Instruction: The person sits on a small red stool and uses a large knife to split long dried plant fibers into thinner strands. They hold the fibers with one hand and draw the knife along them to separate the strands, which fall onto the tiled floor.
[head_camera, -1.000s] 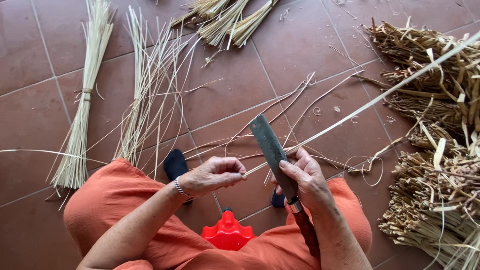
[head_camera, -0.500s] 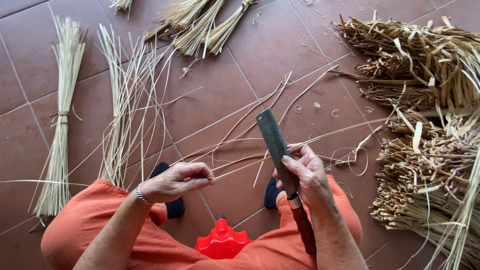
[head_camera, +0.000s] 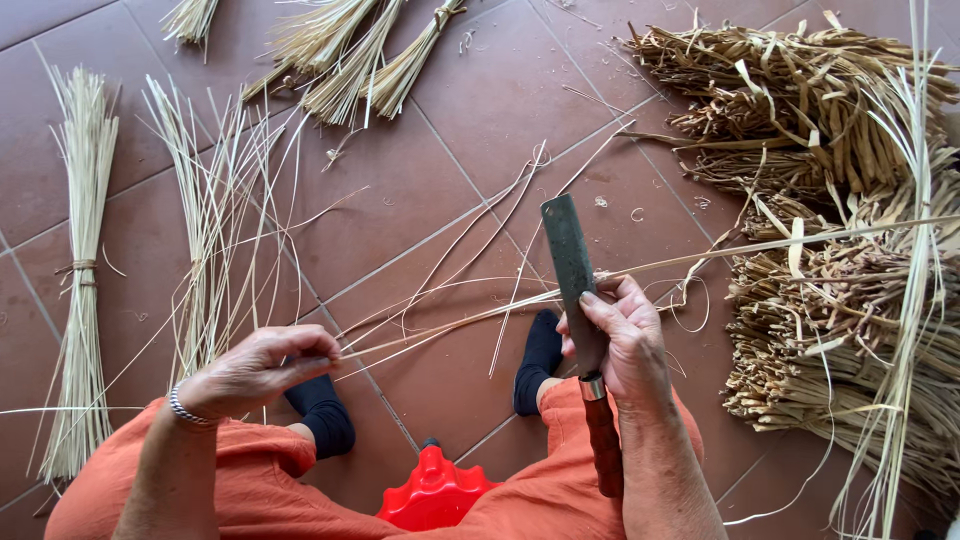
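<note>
Left hand (head_camera: 262, 368) pinching a long pale reed strip (head_camera: 450, 322), right hand (head_camera: 622, 335) gripping a dark flat-bladed knife (head_camera: 572, 268) — blade pressing the strip, tied straw bundle (head_camera: 78, 270) lying far left of the knife.

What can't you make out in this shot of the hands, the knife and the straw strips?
- Head view: the pale straw strip where it passes the flat grey knife blade; the right hand covers the contact.
- The red plastic stool is cut off by the bottom edge.
- The left hand hides its own grip on the strip.
</note>
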